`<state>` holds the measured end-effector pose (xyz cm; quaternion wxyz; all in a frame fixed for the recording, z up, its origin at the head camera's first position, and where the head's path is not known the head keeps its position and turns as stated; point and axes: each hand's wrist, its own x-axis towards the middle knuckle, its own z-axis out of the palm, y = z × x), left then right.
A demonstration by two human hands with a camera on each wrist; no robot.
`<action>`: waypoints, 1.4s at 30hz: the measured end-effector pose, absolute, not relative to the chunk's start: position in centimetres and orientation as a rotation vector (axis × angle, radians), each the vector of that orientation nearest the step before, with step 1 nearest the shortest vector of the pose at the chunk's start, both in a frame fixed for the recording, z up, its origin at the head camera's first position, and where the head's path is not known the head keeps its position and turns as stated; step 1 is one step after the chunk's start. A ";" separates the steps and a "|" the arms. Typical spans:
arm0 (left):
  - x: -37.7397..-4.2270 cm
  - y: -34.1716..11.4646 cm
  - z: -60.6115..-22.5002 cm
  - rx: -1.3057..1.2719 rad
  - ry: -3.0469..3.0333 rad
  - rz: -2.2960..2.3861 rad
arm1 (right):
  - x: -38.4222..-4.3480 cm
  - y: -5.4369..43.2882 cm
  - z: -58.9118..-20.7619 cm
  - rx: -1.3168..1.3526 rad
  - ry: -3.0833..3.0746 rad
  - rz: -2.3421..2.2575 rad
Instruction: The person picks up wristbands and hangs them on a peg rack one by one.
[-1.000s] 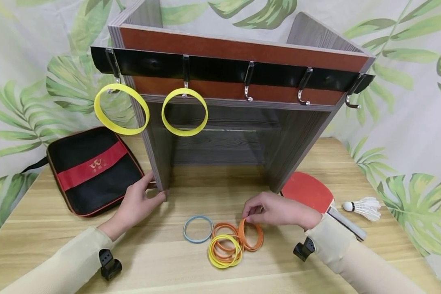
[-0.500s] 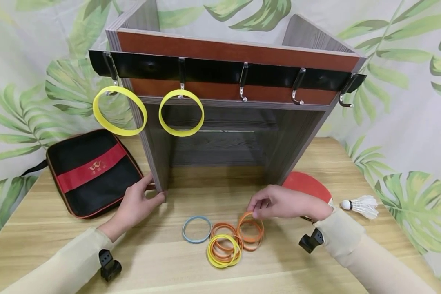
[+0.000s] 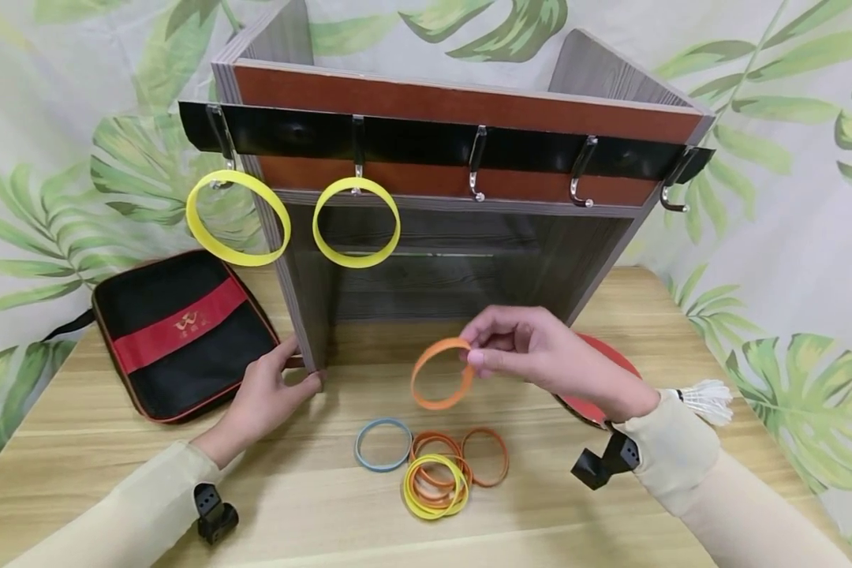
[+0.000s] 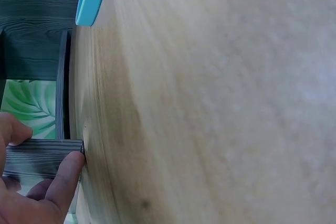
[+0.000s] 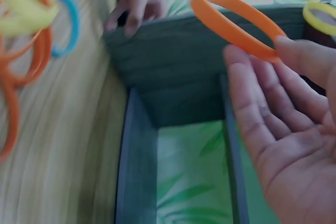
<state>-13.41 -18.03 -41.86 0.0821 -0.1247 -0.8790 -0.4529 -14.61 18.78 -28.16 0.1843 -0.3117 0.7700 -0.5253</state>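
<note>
My right hand (image 3: 539, 355) pinches an orange silicone wristband (image 3: 417, 383) between thumb and fingers, in the air above the table. In the right wrist view the wristband (image 5: 231, 27) hangs out from the fingertips. My left hand (image 3: 266, 394) grips the lower front end of the grey wooden shelf unit's left side panel (image 3: 301, 300); the left wrist view shows the fingers around that panel (image 4: 39, 156). On the table lie a blue wristband (image 3: 358, 451), several orange wristbands (image 3: 506, 457) and yellow wristbands (image 3: 433, 514), partly overlapping. Two yellow wristbands (image 3: 193, 225) hang from the two leftmost hooks.
A black hook rail (image 3: 419, 142) runs across the unit's front, with bare metal hooks (image 3: 477, 170) toward the right. A black and red case (image 3: 184, 339) lies at left. Behind my right wrist are a red table tennis paddle (image 3: 610, 355) and a shuttlecock (image 3: 706, 401).
My right hand has lifted the orange wristband off the pile and carried it up and to the left, toward the shelf unit. My left hand has kept its place on the panel.
</note>
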 end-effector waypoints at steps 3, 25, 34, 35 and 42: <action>-13.4 -18.0 -41.8 -0.375 -2.618 -1.360 | -14.4 18.1 -27.4 -0.821 2.100 -1.670; -13.3 -17.9 -41.8 -0.370 -2.628 -1.336 | -13.1 15.1 -23.2 -0.733 1.667 -2.513; -13.1 -18.1 -42.1 -0.354 -2.644 -1.314 | -13.3 14.6 -23.3 -0.556 1.706 -2.579; -13.1 -18.2 -42.1 -0.354 -2.641 -1.304 | -13.3 14.6 -23.4 -0.542 1.700 -2.578; -13.6 -18.0 -41.9 -0.379 -2.614 -1.298 | -13.3 15.0 -23.7 -0.554 1.777 -2.508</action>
